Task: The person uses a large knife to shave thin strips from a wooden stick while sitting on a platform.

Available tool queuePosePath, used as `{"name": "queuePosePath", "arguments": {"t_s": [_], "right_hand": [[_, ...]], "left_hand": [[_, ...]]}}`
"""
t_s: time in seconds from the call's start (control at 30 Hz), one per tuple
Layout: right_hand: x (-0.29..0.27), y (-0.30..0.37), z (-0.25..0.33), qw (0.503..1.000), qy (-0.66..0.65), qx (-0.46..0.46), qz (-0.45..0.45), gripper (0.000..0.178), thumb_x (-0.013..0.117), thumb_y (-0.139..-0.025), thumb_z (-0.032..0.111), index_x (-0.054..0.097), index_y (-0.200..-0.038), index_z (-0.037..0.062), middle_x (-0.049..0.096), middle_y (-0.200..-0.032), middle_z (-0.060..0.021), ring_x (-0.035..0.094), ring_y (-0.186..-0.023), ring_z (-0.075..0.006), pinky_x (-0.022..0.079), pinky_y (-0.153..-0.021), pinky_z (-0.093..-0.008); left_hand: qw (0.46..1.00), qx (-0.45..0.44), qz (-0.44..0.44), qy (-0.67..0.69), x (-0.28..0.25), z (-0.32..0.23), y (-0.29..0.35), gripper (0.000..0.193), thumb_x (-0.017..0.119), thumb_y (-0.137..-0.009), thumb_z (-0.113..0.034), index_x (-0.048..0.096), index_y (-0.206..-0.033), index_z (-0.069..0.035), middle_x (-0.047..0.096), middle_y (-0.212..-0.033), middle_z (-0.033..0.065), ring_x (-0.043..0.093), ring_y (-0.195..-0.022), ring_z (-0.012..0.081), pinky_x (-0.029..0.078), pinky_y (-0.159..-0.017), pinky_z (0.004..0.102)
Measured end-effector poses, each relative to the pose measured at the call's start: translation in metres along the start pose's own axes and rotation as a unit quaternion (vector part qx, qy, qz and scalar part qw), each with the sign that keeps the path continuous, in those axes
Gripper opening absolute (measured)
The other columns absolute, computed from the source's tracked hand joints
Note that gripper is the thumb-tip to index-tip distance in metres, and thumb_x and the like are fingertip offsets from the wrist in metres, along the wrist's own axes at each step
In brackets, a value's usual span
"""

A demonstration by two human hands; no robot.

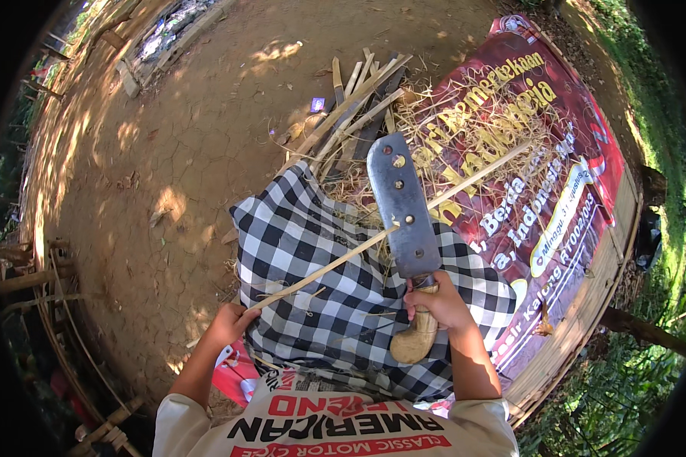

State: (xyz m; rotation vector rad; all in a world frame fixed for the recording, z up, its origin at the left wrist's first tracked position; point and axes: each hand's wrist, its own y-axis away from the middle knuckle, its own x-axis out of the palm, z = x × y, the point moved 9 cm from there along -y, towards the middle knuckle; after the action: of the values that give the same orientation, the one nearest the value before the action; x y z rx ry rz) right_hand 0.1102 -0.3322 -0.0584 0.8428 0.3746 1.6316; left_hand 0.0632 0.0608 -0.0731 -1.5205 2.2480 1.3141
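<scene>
My left hand [231, 323] pinches the near end of a long pale strip of split bamboo [320, 273]. The strip slants away to the right across my lap, passes behind the blade and reaches out over the banner. In my right hand [439, 302] is a broad cleaver [404, 206] with several holes through its dark blade. Its curved wooden handle [415, 340] shows below my fist, and the blade points away from me, across the strip. A black-and-white checked cloth [312, 236] covers my lap under both hands.
Beyond the cloth lies a pile of split bamboo pieces [347, 114] on bare earth. Thin curled shavings [465, 114] are scattered over a dark red printed banner [503, 221] at the right. A bamboo edge [579, 320] runs along the banner's right side, with greenery past it.
</scene>
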Motion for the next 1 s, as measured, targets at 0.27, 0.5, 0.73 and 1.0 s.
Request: {"name": "queuePosePath", "arguments": {"t_s": [0.27,0.5,0.73,1.0], "right_hand": [[0.001,-0.003,-0.021,0.984,-0.15,0.055,0.083,0.022,0.066,-0.07,-0.005,0.053,-0.087,-0.0012,0.056,-0.066,-0.0104,0.057,-0.052,-0.0201,0.047,-0.05,-0.0318],[0.008,0.001,0.003,0.993,-0.097,-0.042,0.046,0.021,0.062,-0.071,-0.006,0.05,-0.087,-0.0006,0.054,-0.064,-0.0106,0.057,-0.052,-0.0212,0.049,-0.049,-0.0354],[-0.025,0.018,0.035,0.989,-0.01,-0.076,-0.127,0.023,0.062,-0.071,-0.008,0.051,-0.09,-0.0026,0.055,-0.065,-0.0102,0.058,-0.05,-0.0211,0.05,-0.047,-0.0336],[0.008,0.014,-0.013,0.999,-0.011,0.035,0.007,0.026,0.067,-0.067,-0.007,0.054,-0.089,-0.0014,0.058,-0.066,-0.0093,0.058,-0.053,-0.0195,0.047,-0.051,-0.0312]], "left_hand": [[1.0,-0.002,0.005,0.011,0.0,0.005,-0.004,0.047,0.064,-0.088,-0.03,0.058,-0.061,0.008,0.042,-0.044,0.0159,0.037,-0.042,0.0148,0.034,-0.043,0.038],[1.0,0.013,0.001,-0.013,0.001,0.006,-0.009,0.048,0.065,-0.087,-0.033,0.059,-0.063,0.007,0.044,-0.045,0.0171,0.039,-0.04,0.0163,0.035,-0.043,0.0383],[1.0,0.006,0.002,0.0,0.005,0.008,-0.009,0.048,0.065,-0.087,-0.033,0.06,-0.063,0.007,0.046,-0.045,0.0174,0.039,-0.039,0.0185,0.035,-0.043,0.0384],[1.0,0.005,0.008,-0.002,0.004,0.016,-0.008,0.05,0.065,-0.087,-0.037,0.06,-0.063,0.008,0.048,-0.046,0.0181,0.041,-0.04,0.0191,0.037,-0.044,0.0387]]}}
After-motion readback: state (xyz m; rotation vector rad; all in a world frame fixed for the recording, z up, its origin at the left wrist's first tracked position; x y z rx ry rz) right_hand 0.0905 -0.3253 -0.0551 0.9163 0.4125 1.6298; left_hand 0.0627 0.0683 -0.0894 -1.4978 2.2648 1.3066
